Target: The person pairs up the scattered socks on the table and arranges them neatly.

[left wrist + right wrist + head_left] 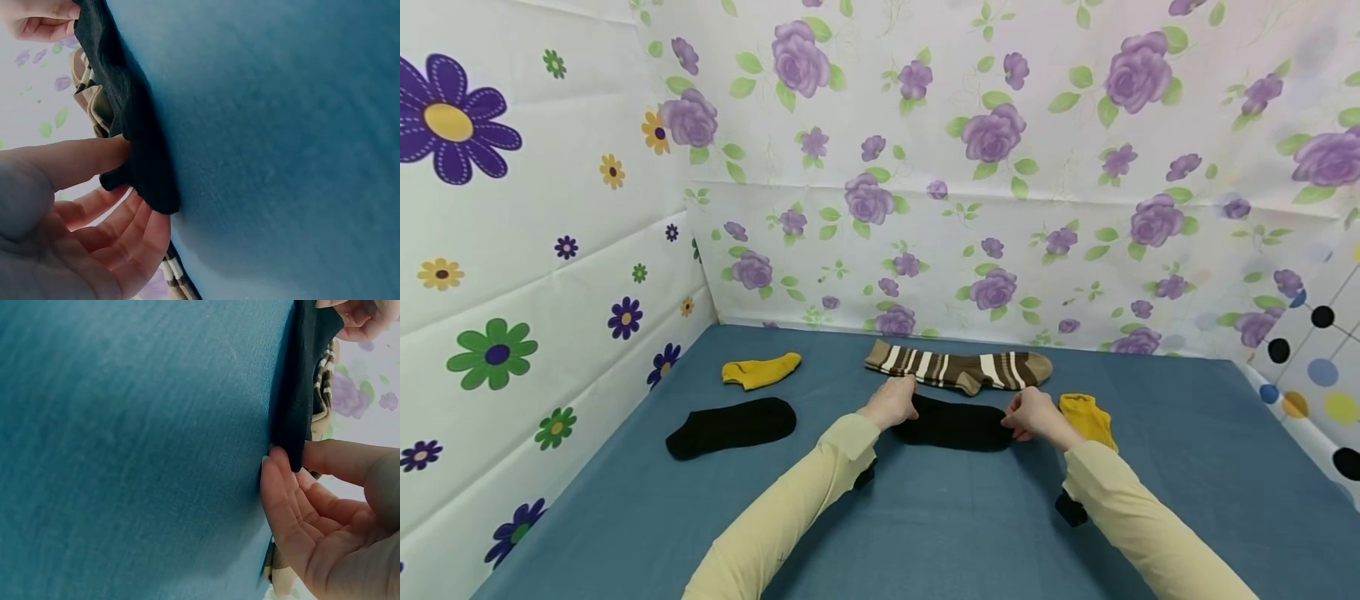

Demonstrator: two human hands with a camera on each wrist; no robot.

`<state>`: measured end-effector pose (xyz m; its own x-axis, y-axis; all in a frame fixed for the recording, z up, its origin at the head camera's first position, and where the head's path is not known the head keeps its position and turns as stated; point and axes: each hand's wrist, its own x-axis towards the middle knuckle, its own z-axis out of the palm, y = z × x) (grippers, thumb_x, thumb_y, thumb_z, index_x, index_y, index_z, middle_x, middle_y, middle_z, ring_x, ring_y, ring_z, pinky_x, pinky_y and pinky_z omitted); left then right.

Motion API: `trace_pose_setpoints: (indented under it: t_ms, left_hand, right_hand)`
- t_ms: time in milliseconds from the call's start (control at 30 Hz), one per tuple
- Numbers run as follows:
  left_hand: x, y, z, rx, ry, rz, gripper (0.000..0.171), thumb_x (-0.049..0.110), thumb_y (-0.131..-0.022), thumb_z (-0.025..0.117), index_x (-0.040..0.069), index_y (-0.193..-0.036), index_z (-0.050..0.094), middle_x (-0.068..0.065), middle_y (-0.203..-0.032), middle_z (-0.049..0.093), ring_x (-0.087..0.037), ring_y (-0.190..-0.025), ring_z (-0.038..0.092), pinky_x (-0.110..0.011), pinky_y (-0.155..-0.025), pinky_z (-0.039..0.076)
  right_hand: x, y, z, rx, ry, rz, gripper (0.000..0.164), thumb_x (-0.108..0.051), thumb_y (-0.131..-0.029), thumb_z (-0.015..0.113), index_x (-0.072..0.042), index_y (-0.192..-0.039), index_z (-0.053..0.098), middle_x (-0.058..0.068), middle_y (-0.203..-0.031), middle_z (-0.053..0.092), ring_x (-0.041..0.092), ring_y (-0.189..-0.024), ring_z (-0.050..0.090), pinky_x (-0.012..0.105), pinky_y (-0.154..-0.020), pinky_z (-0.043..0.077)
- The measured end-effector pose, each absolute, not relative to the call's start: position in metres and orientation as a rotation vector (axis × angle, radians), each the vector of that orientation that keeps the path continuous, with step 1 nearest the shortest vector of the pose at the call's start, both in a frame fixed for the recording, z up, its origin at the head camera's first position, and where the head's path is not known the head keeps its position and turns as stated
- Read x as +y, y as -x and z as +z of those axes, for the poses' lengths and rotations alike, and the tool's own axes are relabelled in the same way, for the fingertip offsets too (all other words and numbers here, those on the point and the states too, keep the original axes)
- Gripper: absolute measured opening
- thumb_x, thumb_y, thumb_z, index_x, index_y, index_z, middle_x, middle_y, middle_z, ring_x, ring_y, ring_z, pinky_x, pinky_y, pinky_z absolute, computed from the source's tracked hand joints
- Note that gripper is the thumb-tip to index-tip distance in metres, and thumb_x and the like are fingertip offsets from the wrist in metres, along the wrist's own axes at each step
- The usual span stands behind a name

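Note:
A black sock lies stretched lengthwise between both hands at the middle of the blue cloth. My left hand pinches its left end, thumb on one side and fingers on the other, as the left wrist view shows at the sock's end. At the opposite end, my right hand pinches the sock between thumb and fingertips; the right wrist view shows this end too. Just behind it lie brown, white-striped socks. Beside the right hand is a yellow sock, partly hidden by the sleeve.
Toward the left lie another black sock and, farther back, a yellow sock. The blue cloth covers the surface. A flowered sheet hangs along the back edge, and another patterned sheet stands at the left.

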<state>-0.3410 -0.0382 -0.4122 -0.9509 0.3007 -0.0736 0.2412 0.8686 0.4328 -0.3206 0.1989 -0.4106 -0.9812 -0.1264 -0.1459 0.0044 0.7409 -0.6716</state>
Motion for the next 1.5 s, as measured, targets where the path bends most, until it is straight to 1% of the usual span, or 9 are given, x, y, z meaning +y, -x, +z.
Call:
trace_pose_setpoints:
  t_ms: [133,267,400,533,767,900,1133,1300,1500]
  left_hand:
    - [-0.04,0.34,-0.411,2.911,-0.467,0.586,0.03,0.008,-0.079,0.071,0.002,-0.104,0.055,-0.008,-0.088,0.055,-0.02,-0.074,0.055,-0.031,-0.059,0.045]
    - [-0.045,0.336,-0.407,2.892,-0.524,0.564,0.032,0.011,-0.08,0.07,0.001,-0.106,0.054,-0.007,-0.088,0.054,-0.02,-0.076,0.054,-0.032,-0.061,0.045]
    - [-0.051,0.333,-0.401,2.876,-0.529,0.578,0.03,0.014,-0.082,0.068,0.002,-0.105,0.053,-0.005,-0.084,0.052,-0.018,-0.07,0.052,-0.032,-0.059,0.044]
    - [-0.057,0.331,-0.395,2.912,-0.509,0.591,0.029,0.016,-0.083,0.068,0.003,-0.105,0.054,-0.005,-0.084,0.052,-0.017,-0.067,0.051,-0.032,-0.057,0.043]
    - [-0.072,0.323,-0.385,2.97,-0.518,0.548,0.033,0.022,-0.082,0.069,0.003,-0.105,0.055,-0.005,-0.088,0.051,-0.018,-0.072,0.05,-0.033,-0.059,0.042]
    - [-0.081,0.318,-0.379,2.998,-0.511,0.548,0.034,0.023,-0.082,0.069,0.003,-0.105,0.055,-0.005,-0.089,0.051,-0.018,-0.075,0.051,-0.033,-0.06,0.042]
    - [-0.099,0.313,-0.374,3.031,-0.491,0.578,0.029,0.022,-0.082,0.07,0.007,-0.101,0.053,-0.006,-0.089,0.05,-0.02,-0.076,0.051,-0.033,-0.06,0.042]
    - [-0.11,0.309,-0.375,3.029,-0.484,0.562,0.029,0.021,-0.083,0.069,0.004,-0.102,0.054,-0.006,-0.088,0.05,-0.019,-0.076,0.05,-0.033,-0.06,0.043]
    - [-0.124,0.306,-0.377,3.038,-0.444,0.56,0.028,0.02,-0.083,0.068,0.004,-0.101,0.054,-0.006,-0.087,0.049,-0.019,-0.074,0.049,-0.034,-0.061,0.043]
  right_hand:
    - [0.199,0.319,-0.41,2.754,0.118,-1.069,0.009,0.001,-0.08,0.065,0.004,-0.073,0.06,0.011,-0.062,0.058,0.019,-0.052,0.058,0.032,-0.051,0.05]
    - [0.201,0.318,-0.408,2.756,0.104,-1.076,0.01,-0.004,-0.081,0.066,0.002,-0.075,0.06,0.01,-0.062,0.057,0.019,-0.052,0.057,0.032,-0.051,0.05]
    - [0.203,0.32,-0.401,2.766,0.063,-1.097,0.012,-0.008,-0.083,0.066,0.0,-0.079,0.059,0.01,-0.064,0.056,0.018,-0.054,0.057,0.032,-0.053,0.051]
    - [0.201,0.321,-0.396,2.764,0.057,-1.142,0.011,-0.008,-0.084,0.065,0.001,-0.082,0.059,0.01,-0.064,0.056,0.017,-0.054,0.057,0.033,-0.055,0.051]
    - [0.187,0.32,-0.389,2.755,0.079,-1.216,0.016,-0.011,-0.084,0.064,0.002,-0.089,0.056,0.011,-0.07,0.057,0.017,-0.057,0.058,0.034,-0.058,0.051]
    - [0.177,0.32,-0.386,2.768,0.109,-1.224,0.016,-0.011,-0.084,0.065,0.002,-0.089,0.057,0.012,-0.073,0.058,0.018,-0.06,0.059,0.035,-0.058,0.051]
    - [0.162,0.321,-0.383,2.767,0.162,-1.249,0.017,-0.011,-0.083,0.066,0.002,-0.09,0.057,0.012,-0.076,0.057,0.022,-0.065,0.061,0.036,-0.058,0.051]
    - [0.152,0.322,-0.381,2.743,0.201,-1.263,0.017,-0.011,-0.083,0.066,0.003,-0.09,0.058,0.013,-0.077,0.058,0.025,-0.066,0.061,0.037,-0.059,0.051]
    - [0.138,0.322,-0.38,2.715,0.234,-1.302,0.018,-0.01,-0.083,0.066,0.004,-0.092,0.059,0.013,-0.079,0.058,0.027,-0.069,0.061,0.037,-0.06,0.051]
